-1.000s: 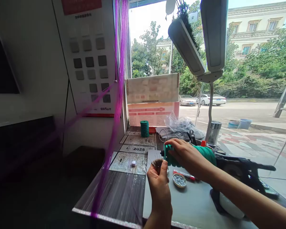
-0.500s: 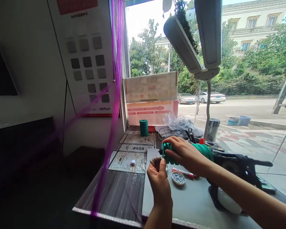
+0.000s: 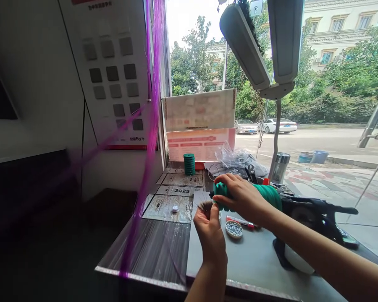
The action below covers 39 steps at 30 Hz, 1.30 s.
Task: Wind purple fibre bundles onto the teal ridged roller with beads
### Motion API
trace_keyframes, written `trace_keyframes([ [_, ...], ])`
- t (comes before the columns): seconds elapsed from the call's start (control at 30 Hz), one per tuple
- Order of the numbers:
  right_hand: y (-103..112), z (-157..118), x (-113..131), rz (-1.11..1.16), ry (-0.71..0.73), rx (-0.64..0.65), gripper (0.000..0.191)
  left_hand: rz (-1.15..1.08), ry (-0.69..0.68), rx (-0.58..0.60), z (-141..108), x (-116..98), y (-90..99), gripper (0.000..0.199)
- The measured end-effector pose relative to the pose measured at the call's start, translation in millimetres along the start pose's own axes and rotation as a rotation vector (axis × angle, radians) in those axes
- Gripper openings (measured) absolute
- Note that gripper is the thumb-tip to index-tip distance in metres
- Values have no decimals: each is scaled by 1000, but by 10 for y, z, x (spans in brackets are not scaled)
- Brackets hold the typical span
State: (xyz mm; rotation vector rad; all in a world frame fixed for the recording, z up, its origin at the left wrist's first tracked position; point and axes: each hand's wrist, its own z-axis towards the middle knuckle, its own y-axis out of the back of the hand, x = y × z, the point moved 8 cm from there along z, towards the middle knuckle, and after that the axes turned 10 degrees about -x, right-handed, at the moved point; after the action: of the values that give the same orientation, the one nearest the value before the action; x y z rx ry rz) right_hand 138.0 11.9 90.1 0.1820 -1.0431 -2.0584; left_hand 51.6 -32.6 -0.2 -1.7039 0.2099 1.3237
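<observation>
My right hand (image 3: pixel 241 196) is wrapped over the left end of a row of green spools (image 3: pixel 267 195), which sits on a black device (image 3: pixel 315 214). Just below, my left hand (image 3: pixel 210 233) is closed with thumb and fingers pinched around a brown bundle of fine bristly strands (image 3: pixel 204 205). The left thumb tip meets the edge of the end spool. Thin strands stick out leftward from the bundle; what exactly it is I cannot make out. Close to my left hand, a small round dish (image 3: pixel 234 229) holds small grey pellets, with a red-and-white packet (image 3: pixel 247 223) behind it.
Beneath the hands lies a pale board (image 3: pixel 204 262) on a dark table. A stack of green spools (image 3: pixel 189 164) and a small white block (image 3: pixel 175 209) stand leftward. Behind are plastic bags (image 3: pixel 236 159), a two-headed lamp (image 3: pixel 277 90) and a clear cup (image 3: pixel 282 167). Purple strands (image 3: pixel 153 138) hang at left.
The view has shifted slightly, so most things sit a little higher in the picture. Both hands keep nearly the same grip and place at the end spool.
</observation>
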Motion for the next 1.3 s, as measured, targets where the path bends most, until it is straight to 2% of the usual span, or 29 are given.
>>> trace_keyframes([
  [0.1, -8, 22, -4, -36, -3, -20, 28, 7, 9, 8, -10, 27, -8, 24],
  [0.2, 110, 35, 48, 56, 11, -28, 26, -48, 30, -19, -5, 59, 53, 32],
  [0.3, 387, -103, 160, 259, 17, -98, 26, -155, 98, -109, 44, 107, 243, 33],
  [0.37, 464, -329, 203, 332, -7, -102, 24, -180, 153, -182, 86, 135, 427, 22],
  [0.4, 400, -471, 212, 339, -18, -41, 22, -181, 183, -214, 103, 144, 524, 15],
  [0.47, 105, -781, 189, 306, -20, 164, 24, -191, 239, -256, 119, 140, 695, 7],
  [0.53, -224, -1019, 12, 214, -84, 285, 24, -215, 266, -260, 109, 92, 805, 12],
  [0.57, -361, -1087, -143, 142, -158, 297, 24, -222, 273, -266, 90, 61, 844, 12],
  [0.63, -566, -1127, -387, 24, -217, 288, 28, -205, 283, -262, 18, 9, 872, 11],
  [0.67, -634, -1106, -470, -18, -209, 270, 29, -184, 303, -232, -36, 6, 843, 19],
  [0.77, -771, -1000, -546, -39, -79, 191, 38, -61, 415, -9, -261, 118, 611, 44],
  [0.87, -891, -952, -559, -19, 22, 82, 42, 100, 484, 228, -469, 323, 389, 45],
  [0.93, -964, -949, -600, -40, 16, 15, 39, 169, 511, 267, -505, 462, 357, 43],
  [1.0, -995, -956, -634, -33, -37, -8, 37, 179, 564, 198, -471, 590, 420, 44],
  [1.1, -903, -1002, -583, 93, -159, 82, 42, 111, 645, 32, -407, 714, 561, 52],
  [1.17, -705, -1043, -443, 205, -209, 143, 47, 78, 688, -56, -411, 759, 633, 58],
  [1.23, -451, -1059, -244, 294, -210, 181, 44, 66, 712, -78, -456, 778, 648, 59],
  [1.3, -273, -1052, -26, 365, -174, 265, 39, 22, 741, -27, -529, 785, 587, 56],
])
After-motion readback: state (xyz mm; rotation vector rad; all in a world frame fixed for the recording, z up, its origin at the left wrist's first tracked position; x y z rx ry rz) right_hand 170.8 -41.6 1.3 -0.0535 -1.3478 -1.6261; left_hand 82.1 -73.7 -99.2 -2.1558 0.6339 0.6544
